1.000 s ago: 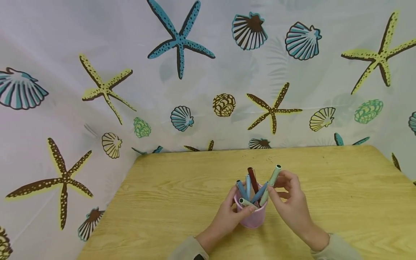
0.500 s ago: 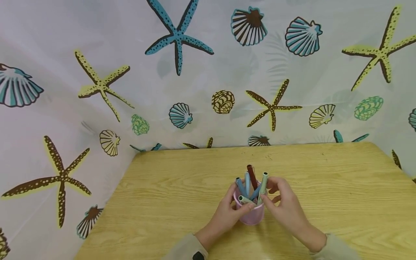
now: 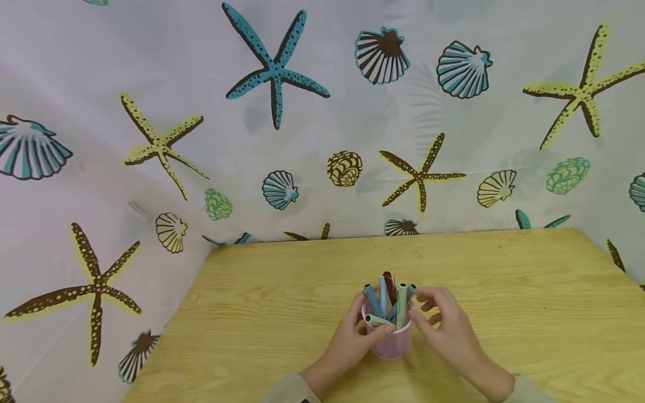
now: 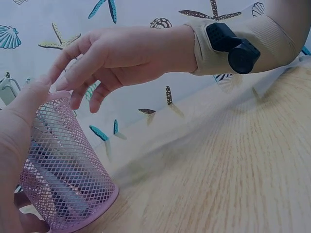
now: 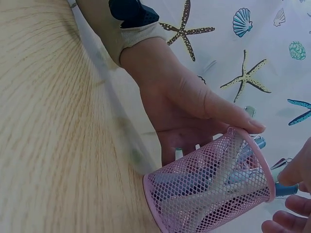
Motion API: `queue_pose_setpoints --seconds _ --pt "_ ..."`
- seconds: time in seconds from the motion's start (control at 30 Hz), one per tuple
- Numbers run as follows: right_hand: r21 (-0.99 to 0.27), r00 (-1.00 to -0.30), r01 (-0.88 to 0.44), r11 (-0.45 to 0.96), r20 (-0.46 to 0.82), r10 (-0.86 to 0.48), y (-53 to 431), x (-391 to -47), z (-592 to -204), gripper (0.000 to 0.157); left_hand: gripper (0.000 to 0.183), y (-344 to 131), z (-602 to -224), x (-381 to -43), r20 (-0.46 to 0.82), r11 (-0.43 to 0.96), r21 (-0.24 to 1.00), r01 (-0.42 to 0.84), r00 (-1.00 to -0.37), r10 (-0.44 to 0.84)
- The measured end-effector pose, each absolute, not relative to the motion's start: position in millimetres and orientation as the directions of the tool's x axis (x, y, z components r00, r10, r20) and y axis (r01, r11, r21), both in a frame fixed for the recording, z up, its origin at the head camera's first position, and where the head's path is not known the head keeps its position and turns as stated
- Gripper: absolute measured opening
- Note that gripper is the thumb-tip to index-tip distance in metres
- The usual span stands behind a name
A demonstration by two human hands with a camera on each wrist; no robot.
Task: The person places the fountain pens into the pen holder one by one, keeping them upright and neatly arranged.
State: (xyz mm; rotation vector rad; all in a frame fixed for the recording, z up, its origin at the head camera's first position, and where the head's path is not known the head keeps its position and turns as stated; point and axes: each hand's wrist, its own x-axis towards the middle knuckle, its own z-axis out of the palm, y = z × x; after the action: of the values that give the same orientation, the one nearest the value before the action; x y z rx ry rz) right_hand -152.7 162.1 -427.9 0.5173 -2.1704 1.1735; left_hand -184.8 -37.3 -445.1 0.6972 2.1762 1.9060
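Note:
A pink mesh pen cup (image 3: pixel 391 346) stands on the wooden table, holding several pens. My left hand (image 3: pixel 353 341) grips it from the left, thumb across the near rim. Inside, a pale green pen (image 3: pixel 402 305) stands nearly upright and another green pen (image 3: pixel 379 321) leans low by my left thumb. Blue pens, including one at the left (image 3: pixel 373 301), and a dark red pen (image 3: pixel 389 286) lean around them. My right hand (image 3: pixel 448 330) hovers at the right rim, fingers loosely bent and apart, close to a blue pen's end (image 3: pixel 411 289). Whether a fingertip touches it is unclear.
The light wooden table (image 3: pixel 282 291) extends around the cup on all sides. Behind and to the left hangs a pale cloth (image 3: pixel 312 123) printed with starfish and shells, meeting the table's back edge.
The pale green pen has gone down into the cup and swung upright. My right hand has let go of it and stays at the right rim. My left hand keeps its hold.

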Motion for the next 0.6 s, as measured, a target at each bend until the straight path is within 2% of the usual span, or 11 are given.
queue_pose_setpoints --seconds 0.4,0.6 --pt "-0.581 -0.741 -0.547 0.603 0.671 -0.025 178.2 -153.9 -428.4 0.036 0.086 -51.2 -450.4 -198.2 0.129 0.130 0.970 0.207 -0.886 0.446" --pt "-0.520 -0.736 -0.533 0.668 0.675 -0.062 192.6 -154.9 -433.6 0.033 0.089 -62.2 -447.8 -198.5 0.182 0.157 0.947 0.280 -0.873 0.453"
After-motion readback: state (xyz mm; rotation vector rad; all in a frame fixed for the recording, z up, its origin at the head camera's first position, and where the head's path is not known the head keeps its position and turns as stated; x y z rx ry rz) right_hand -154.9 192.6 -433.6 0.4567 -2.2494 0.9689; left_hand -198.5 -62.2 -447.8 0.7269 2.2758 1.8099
